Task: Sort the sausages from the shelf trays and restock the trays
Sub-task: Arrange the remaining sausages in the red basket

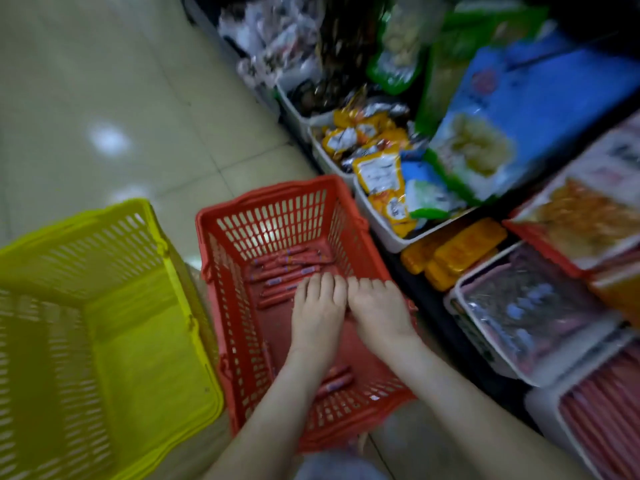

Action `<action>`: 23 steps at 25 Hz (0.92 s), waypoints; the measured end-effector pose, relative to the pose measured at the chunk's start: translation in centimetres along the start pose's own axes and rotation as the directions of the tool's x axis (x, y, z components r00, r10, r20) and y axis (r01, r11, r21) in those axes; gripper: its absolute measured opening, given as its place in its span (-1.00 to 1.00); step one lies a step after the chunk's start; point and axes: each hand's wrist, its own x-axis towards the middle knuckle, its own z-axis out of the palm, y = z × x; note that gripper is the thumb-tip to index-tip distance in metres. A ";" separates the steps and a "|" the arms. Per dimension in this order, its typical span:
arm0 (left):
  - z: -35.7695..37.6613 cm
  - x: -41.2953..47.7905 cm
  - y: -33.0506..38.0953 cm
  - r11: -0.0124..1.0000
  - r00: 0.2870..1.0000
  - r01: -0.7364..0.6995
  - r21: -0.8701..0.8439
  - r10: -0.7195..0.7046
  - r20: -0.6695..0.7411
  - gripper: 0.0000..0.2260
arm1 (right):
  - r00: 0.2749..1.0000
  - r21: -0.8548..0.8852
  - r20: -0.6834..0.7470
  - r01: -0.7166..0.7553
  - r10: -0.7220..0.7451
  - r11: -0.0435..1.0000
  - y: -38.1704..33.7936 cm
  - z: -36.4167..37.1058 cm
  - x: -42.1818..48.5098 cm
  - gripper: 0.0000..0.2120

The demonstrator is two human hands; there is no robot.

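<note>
A red plastic basket [221, 306] stands on the floor with several thin red sausages [287, 268] lying on its bottom. Both my hands reach down into it, side by side, knuckles up. My left hand [317, 311] and my right hand [377, 308] have their fingers curled down over the sausages at the middle of the basket; what the fingertips hold is hidden. A few more sausages [334, 381] lie near the basket's near wall, under my left forearm. White shelf trays at the right hold more sausages: one tray [602, 420] of long red ones, another tray [519, 306] of wrapped packs.
A yellow basket [104, 341] stands just left of the red one. Along the right runs the shelf with white bins of orange and yellow snack packets [377, 168], blue bags [519, 126] and orange packs [460, 251]. Beige tiled floor lies to the upper left.
</note>
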 end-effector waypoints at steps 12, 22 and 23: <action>-25.4 -6.6 25.0 0.714 0.666 -0.694 -0.094 0.587 -0.459 -0.66 | 0.712 -0.123 -0.381 -0.672 0.590 0.731 7.4 -25.3 -31.0 -0.79; -29.5 -21.1 35.1 0.320 0.235 0.616 -0.720 0.798 0.555 -0.60 | 0.211 0.882 0.468 -0.049 0.858 -0.469 2.3 -28.4 -51.9 -0.88; -29.4 -22.2 35.3 0.306 0.202 0.612 -0.729 0.831 0.519 -0.65 | 0.229 0.864 0.493 -0.015 0.839 -0.503 1.6 -27.9 -52.8 -0.89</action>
